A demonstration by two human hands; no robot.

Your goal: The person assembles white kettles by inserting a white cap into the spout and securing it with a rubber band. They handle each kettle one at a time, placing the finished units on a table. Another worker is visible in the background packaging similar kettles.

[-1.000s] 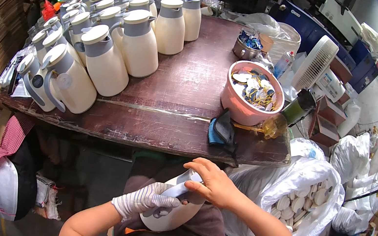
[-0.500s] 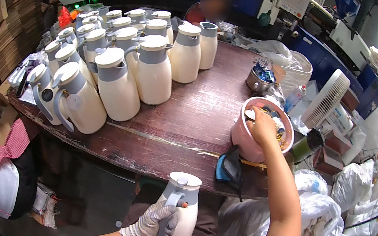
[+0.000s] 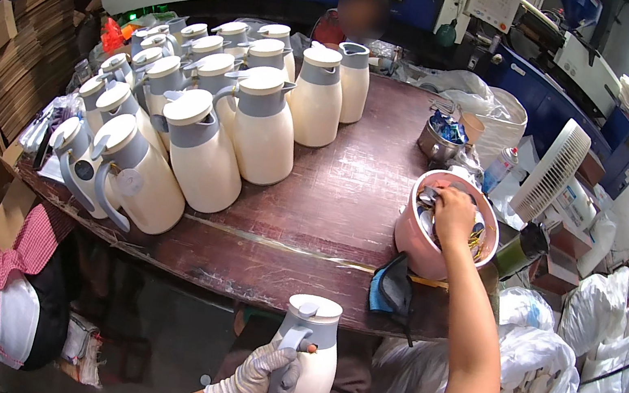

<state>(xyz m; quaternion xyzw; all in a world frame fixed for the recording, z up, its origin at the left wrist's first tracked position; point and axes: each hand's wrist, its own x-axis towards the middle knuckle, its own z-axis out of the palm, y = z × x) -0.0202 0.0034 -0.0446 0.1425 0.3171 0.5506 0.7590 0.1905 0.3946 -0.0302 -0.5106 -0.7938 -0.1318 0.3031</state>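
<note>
A cream thermos jug (image 3: 311, 385) with a grey collar and handle stands upright on my lap. My left hand (image 3: 253, 378), in a white glove with fingertips bare, is closed round its handle. On the table's right side is a pink bucket (image 3: 415, 244) of small mixed parts, some grey, some gold-coloured. My bare right hand (image 3: 454, 217) reaches into it, fingers curled down among the pieces; what they grip, if anything, is hidden. Several similar thermos jugs (image 3: 205, 171) stand grouped on the table's left.
A black and blue pouch-like item (image 3: 392, 287) hangs at the edge of the dark table (image 3: 325, 235). Behind the bucket are a metal pot (image 3: 436, 147), a spray can (image 3: 500, 168) and a white fan (image 3: 556, 169). A plastic bag of round parts (image 3: 523, 386) sits right; a person (image 3: 350, 21) is across.
My right hand has shifted within the bucket, its fingers now turned down among the parts. The whole view has moved slightly; my left hand keeps its hold on the jug's handle.
</note>
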